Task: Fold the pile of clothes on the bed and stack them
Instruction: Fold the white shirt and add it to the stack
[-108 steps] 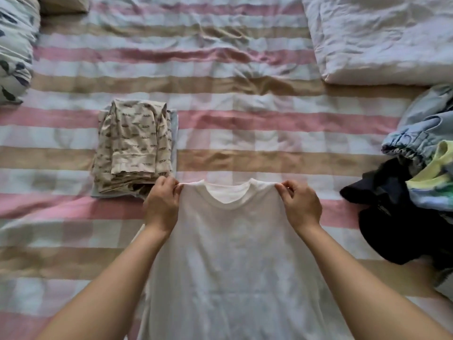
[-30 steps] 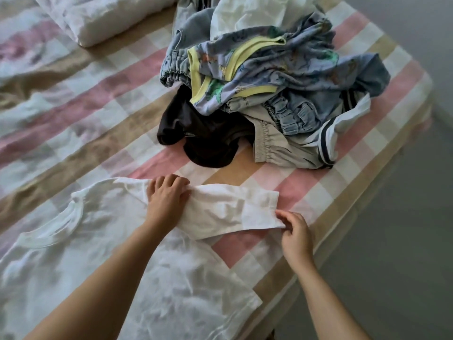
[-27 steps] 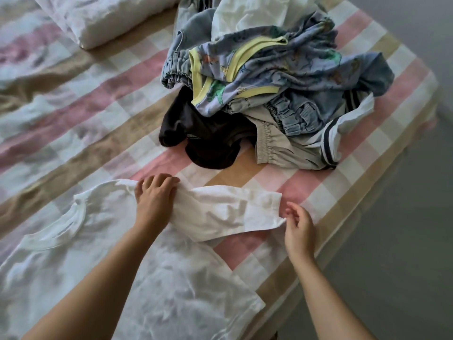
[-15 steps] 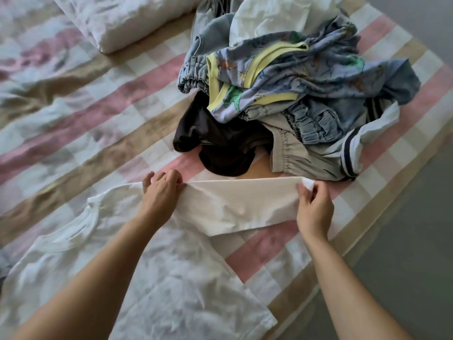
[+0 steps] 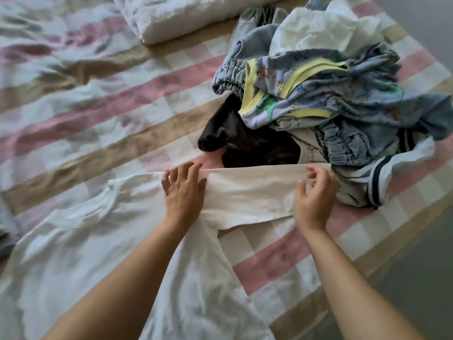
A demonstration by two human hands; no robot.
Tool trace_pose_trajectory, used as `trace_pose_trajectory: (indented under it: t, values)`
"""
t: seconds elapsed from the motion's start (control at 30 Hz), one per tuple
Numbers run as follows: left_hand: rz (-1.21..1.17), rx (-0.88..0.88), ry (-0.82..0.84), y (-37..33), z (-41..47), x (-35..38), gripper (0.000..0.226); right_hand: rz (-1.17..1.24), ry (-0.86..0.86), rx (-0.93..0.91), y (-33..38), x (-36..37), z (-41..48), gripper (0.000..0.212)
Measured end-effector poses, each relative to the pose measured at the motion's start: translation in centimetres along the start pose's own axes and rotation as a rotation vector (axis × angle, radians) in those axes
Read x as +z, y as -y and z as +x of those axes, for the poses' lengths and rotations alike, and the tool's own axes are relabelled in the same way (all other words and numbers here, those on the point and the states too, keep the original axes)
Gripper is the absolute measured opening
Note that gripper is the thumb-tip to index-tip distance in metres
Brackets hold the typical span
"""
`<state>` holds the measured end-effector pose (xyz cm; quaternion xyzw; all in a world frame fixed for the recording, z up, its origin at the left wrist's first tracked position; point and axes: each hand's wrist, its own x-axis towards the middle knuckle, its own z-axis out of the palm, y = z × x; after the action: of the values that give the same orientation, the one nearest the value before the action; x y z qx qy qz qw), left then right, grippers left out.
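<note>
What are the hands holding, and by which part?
The white shirt, by its sleeve: right hand pinches the cuff end, left hand presses flat at the shoulder.

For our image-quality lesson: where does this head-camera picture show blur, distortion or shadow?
Head view: the right hand is motion-blurred; wide-angle distortion bends the stripes of the pink-and-beige checked bedsheet; light is soft, with a faint shadow under the white cotton shirt sleeve.

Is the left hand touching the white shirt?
Touching. The head view shows the left hand lying flat on the white shirt, fingers spread on the cloth with no gap.
</note>
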<state>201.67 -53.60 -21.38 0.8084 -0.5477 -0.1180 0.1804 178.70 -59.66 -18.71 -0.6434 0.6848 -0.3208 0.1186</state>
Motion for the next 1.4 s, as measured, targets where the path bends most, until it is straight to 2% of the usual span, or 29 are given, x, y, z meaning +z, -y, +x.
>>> trace_pose_trajectory:
  t: [0.1, 0.23, 0.37, 0.53, 0.7, 0.77, 0.97, 1.03, 1.13, 1.23, 1.3, 1.37, 1.4]
  values:
    - [-0.024, -0.016, -0.005, 1.6, -3.2, -2.7, 0.027, 0.138, 0.329, -0.095, 4.1, 0.8, -4.3, 0.019]
    - [-0.162, -0.002, -0.036, 5.7, -7.7, -6.2, 0.015, 0.167, 0.631, -0.064, 8.3, 2.4, -8.8, 0.018]
    - [-0.210, -0.197, -0.085, 11.0, -13.8, -9.4, 0.012, 0.103, 0.829, -0.154, 12.0, 3.8, -12.5, 0.018]
    - [-0.214, -0.525, -0.220, 16.3, -22.9, -12.8, 0.016, -0.063, 1.076, -0.483, 16.9, 5.8, -17.9, 0.018]
    - [-0.134, -0.897, -0.258, 19.1, -31.0, -13.7, 0.033, -0.091, 1.198, -0.741, 22.0, 7.8, -24.3, 0.020]
    - [-0.148, -0.978, -0.247, 19.7, -33.0, -13.5, 0.042, -0.091, 1.241, -0.820, 23.8, 8.9, -26.6, 0.021]
    - [-0.025, -0.777, -0.086, 19.8, -36.4, -12.8, 0.053, -0.122, 1.269, -1.062, 27.3, 11.7, -31.1, 0.029]
    - [0.016, -0.749, -0.099, 19.9, -36.8, -12.4, 0.045, -0.106, 1.256, -1.142, 27.7, 12.2, -31.8, 0.032]
    - [0.047, -0.724, -0.176, 20.6, -36.9, -12.3, 0.015, -0.118, 1.228, -1.248, 28.2, 12.8, -32.3, 0.034]
    - [-0.082, -0.724, -0.199, 21.8, -36.8, -13.2, 0.018, -0.088, 1.183, -1.271, 29.2, 13.4, -32.1, 0.017]
    - [-0.224, -0.774, -0.259, 23.2, -36.6, -14.0, 0.012, -0.058, 1.168, -1.244, 30.0, 14.0, -31.8, 0.008]
    - [-0.395, -0.922, -0.378, 25.2, -36.3, -14.9, 0.003, -0.035, 1.151, -1.207, 31.0, 14.6, -31.6, 0.009]
    - [-0.463, -1.014, -0.434, 26.4, -36.2, -15.4, 0.011, -0.026, 1.140, -1.184, 31.5, 15.0, -31.5, 0.009]
